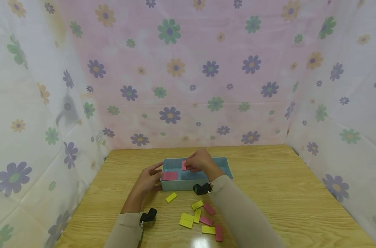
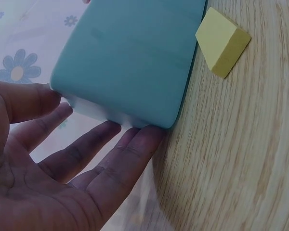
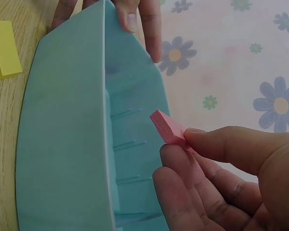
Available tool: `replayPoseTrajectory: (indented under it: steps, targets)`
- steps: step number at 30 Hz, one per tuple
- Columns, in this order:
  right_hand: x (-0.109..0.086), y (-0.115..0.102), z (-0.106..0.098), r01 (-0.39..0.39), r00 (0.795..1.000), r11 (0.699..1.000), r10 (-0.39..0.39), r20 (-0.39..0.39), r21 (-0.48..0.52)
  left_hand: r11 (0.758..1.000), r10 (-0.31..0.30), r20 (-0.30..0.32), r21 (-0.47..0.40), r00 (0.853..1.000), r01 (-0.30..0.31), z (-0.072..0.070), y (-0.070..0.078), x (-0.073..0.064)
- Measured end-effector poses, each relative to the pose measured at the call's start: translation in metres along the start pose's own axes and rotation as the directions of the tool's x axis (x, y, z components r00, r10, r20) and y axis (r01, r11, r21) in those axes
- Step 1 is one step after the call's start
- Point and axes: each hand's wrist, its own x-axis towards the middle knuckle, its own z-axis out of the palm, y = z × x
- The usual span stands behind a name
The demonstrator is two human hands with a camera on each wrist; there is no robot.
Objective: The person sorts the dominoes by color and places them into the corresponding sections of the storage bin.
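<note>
A light-blue rectangular box stands on the table. My left hand rests its fairly straight fingertips against the box's left end; in the left wrist view the thumb touches near the rim. Over the box's inside, my right hand pinches a pink block between thumb and fingers. Pink blocks lie side by side in the left end of the box; seams between them are hard to make out. Just in front of the box lies a single yellow block.
Nearer on the wooden table, several yellow blocks and several pink blocks lie scattered below the right forearm's left side. A flowered cloth hangs behind and along both sides of the table.
</note>
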Motion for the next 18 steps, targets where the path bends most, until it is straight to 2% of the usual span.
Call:
replayPoseTrajectory:
  steps: [12, 18]
  targets:
    - [0.008, -0.001, 0.011, -0.059, 0.998, 0.997, 0.058, -0.025, -0.05, 1.0, -0.004, -0.001, -0.003, 1.0, 0.004, 0.0, 0.0, -0.001]
    - [0.011, -0.003, 0.018, -0.065, 0.997, 0.991, 0.059, -0.051, -0.117, 1.0, 0.006, 0.005, -0.008, 1.0, -0.006, 0.0, 0.0, -0.001]
